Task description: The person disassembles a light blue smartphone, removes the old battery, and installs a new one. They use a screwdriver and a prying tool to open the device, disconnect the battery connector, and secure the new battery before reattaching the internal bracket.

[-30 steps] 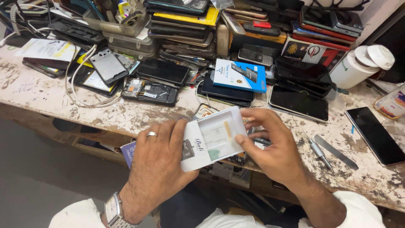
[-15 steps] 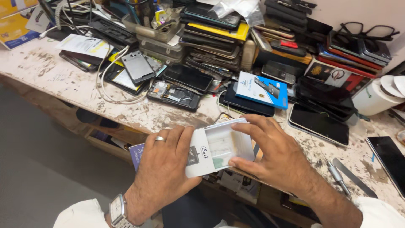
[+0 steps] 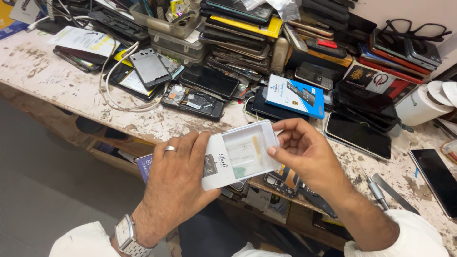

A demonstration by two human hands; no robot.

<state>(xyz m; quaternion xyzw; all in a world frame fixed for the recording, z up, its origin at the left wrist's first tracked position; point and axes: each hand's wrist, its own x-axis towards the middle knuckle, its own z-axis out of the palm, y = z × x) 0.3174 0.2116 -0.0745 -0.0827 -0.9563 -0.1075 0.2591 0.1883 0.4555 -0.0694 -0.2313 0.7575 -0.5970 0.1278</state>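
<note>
- The left hand (image 3: 178,183) is gripping the flat white plastic package (image 3: 240,154) beyond the bench's (image 3: 71,93) near edge; the right hand's fingertips (image 3: 272,150) are pinching its end.
- Being held over open floor, it is risking a drop.

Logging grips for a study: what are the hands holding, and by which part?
Both hold one flat white package: the left hand grips its left end, and the right hand pinches its right edge.
</note>
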